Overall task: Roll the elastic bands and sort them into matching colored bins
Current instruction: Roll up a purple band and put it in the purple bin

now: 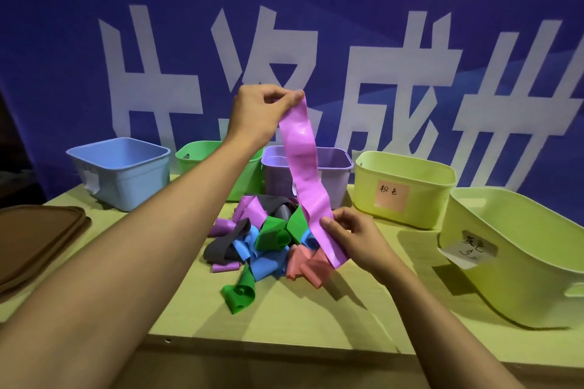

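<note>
A long purple elastic band [305, 164] hangs stretched out above the table. My left hand [259, 110] pinches its top end, raised high. My right hand [350, 238] pinches its lower end just right of the pile. Below lies a pile of loose bands [262, 240] in purple, green, blue, grey and pink, with one curled green band [237, 293] nearest me. Along the back stand a blue bin [123, 167], a green bin [196, 155], a purple bin [331, 167] and a yellow-green bin [404, 189] with a pink label.
A second yellow-green bin [518, 259] with a white paper label sits at the right, close to my right arm. A brown lid [34, 237] lies at the left edge. The wooden table [300, 319] ends in a front edge near me. A blue banner covers the back wall.
</note>
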